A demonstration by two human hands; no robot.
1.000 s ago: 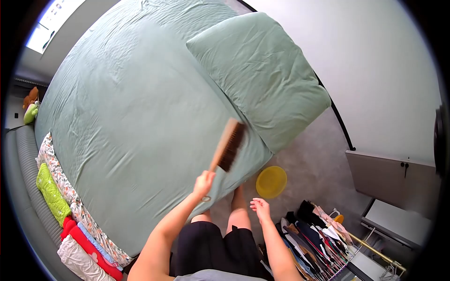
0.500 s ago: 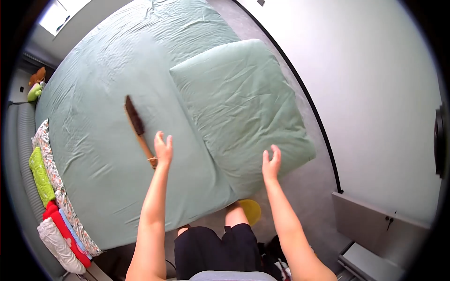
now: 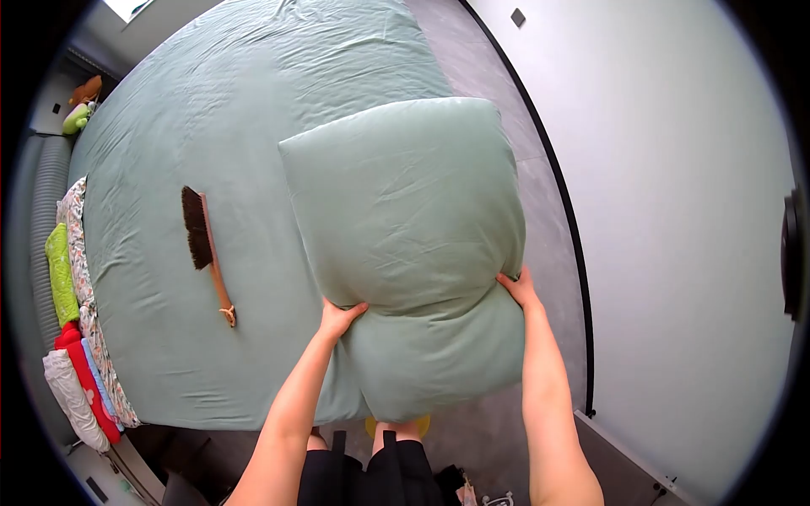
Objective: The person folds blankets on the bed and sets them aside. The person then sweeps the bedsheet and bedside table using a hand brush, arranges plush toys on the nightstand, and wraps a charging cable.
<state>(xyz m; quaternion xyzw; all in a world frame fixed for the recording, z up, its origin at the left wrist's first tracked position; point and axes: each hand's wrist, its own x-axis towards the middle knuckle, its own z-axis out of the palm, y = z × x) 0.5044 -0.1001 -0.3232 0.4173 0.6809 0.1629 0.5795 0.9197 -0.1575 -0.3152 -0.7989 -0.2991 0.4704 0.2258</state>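
A folded sage-green quilt [image 3: 409,198] lies at the right side of the bed, pinched in at the middle with a deep crease running across it. My left hand [image 3: 342,317] grips its left side, thumb on top and fingers hidden beneath. On the opposite edge, my right hand [image 3: 521,288] is closed the same way, with most of its fingers out of sight. Left of the quilt, a bed brush [image 3: 202,240] with dark bristles and a wooden handle rests on the green bed sheet [image 3: 211,371], touched by neither hand.
Along the left edge are a floral pillow [image 3: 78,202], a lime-green cushion [image 3: 61,274], a red folded cloth [image 3: 91,384] and a pale rolled bundle [image 3: 74,401]. A wall [image 3: 675,185] stands to the right. A yellow round object [image 3: 371,427] shows partly below the bed edge.
Both hands went from open in the air to gripping the quilt's sides, which now squeeze inward. The brush has turned, its bristles now facing left. The view has shifted.
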